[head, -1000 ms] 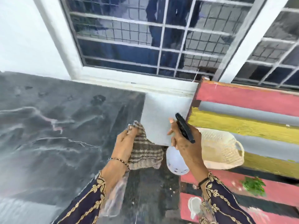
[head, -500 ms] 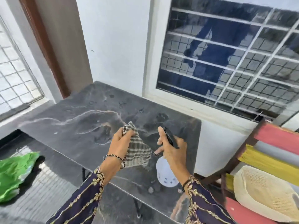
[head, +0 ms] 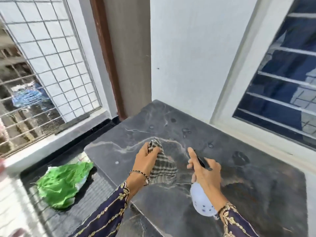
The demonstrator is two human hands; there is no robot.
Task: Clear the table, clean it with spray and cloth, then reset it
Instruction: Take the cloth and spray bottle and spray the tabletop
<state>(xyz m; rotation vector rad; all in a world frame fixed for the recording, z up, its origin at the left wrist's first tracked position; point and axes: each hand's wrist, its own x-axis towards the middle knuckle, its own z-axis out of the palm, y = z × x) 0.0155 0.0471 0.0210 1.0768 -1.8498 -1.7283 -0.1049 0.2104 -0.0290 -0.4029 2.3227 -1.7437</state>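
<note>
Cloth (head: 163, 168), spray bottle (head: 201, 200) farther left over table (head: 256, 185)

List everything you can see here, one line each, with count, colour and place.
dark grey marble table: one, pale veins, in the corner against the white wall
checked fabric cloth: one, brown and cream, over the table's near left part
white plastic spray bottle: one, black trigger head, over the table's near edge
crumpled green plastic bag: one, green, on the dark surface left of the table
barred window: one, white frame, right
metal grid grille: one, pale, left
left hand: grips the cloth
right hand: holds the bottle
</note>
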